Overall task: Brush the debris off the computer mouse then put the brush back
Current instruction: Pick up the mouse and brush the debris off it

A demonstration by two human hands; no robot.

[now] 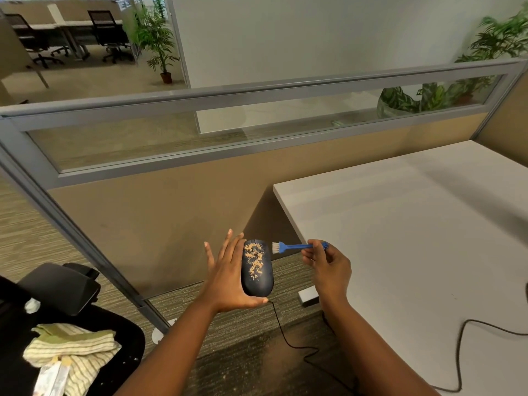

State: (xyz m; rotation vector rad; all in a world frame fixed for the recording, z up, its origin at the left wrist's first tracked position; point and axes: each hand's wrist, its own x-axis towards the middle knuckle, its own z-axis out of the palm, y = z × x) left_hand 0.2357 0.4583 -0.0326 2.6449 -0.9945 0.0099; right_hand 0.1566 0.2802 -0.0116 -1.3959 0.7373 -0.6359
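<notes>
A dark computer mouse (258, 277) rests in the palm of my left hand (228, 277), held in the air over the floor, left of the desk edge. Tan crumbly debris (255, 258) covers its upper half. Its black cable (285, 335) hangs down and runs onto the desk. My right hand (328, 264) pinches the handle of a small blue brush (297, 247). The brush's white bristles point left and sit right beside the mouse's top right corner.
A white desk (414, 252) fills the right side. A tan cubicle partition (171, 201) with a glass strip stands ahead. A black office chair (65, 324) at the lower left carries a striped green cloth (71, 347). Carpet lies below the hands.
</notes>
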